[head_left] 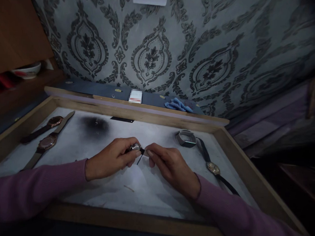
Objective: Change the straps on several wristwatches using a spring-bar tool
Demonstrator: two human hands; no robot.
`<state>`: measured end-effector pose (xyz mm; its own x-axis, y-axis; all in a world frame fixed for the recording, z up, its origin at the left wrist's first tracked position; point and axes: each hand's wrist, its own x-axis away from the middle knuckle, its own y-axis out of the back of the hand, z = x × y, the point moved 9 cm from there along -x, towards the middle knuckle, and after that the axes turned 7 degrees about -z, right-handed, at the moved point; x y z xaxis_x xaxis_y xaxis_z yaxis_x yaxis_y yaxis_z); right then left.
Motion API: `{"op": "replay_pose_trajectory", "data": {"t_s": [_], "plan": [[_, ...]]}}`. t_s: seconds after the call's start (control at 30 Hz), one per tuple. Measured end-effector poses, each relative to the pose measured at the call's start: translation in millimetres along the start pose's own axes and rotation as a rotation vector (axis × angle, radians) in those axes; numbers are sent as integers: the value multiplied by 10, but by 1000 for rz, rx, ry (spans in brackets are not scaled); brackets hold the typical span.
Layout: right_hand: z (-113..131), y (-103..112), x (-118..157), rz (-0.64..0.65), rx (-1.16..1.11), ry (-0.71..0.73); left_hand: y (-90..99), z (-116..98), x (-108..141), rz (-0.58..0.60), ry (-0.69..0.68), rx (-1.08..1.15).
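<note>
1. Watch [135, 147] sits at the fingertips of our left hand [114, 156], its silvery case tilted between thumb and curled forefinger, above the pale floor of a wooden-framed tray [130, 219].
2. Our left hand is nearly closed, with thumb and forefinger pinching the case and the other fingers folded beneath.
3. Our right hand [173, 165] meets it from the other side, thumb and forefinger drawn close together just beside the watch; we cannot tell whether they grip a small piece there or only touch it.
4. Between the two sets of fingertips we see a thin dark strip [139, 159] slanting down from the watch toward us.
5. Nearer to us than both hands, a slim tan piece [129, 188] lies on the tray floor.
6. Well to the left of our hands lie two brown-strapped watches [47, 142], side by side.
7. On the right, beyond our right hand, stands a grey-banded watch [186, 139], and near it a dark-strapped watch [213, 168] lies stretched out, dial up.
</note>
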<state>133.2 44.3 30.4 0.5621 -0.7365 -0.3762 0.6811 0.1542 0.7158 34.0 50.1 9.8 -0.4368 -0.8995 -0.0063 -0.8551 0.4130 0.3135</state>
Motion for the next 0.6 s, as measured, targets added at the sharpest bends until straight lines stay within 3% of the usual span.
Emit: {"op": "replay_pose_trajectory", "data": {"t_s": [0.3,0.6], "plan": [[-24,-42,10,25,-7,-5,-2,-25,-1,8,-29,-63],[-10,-6,-1,13,-15,0,-8,-2,-1,-2,-10,31]]}}
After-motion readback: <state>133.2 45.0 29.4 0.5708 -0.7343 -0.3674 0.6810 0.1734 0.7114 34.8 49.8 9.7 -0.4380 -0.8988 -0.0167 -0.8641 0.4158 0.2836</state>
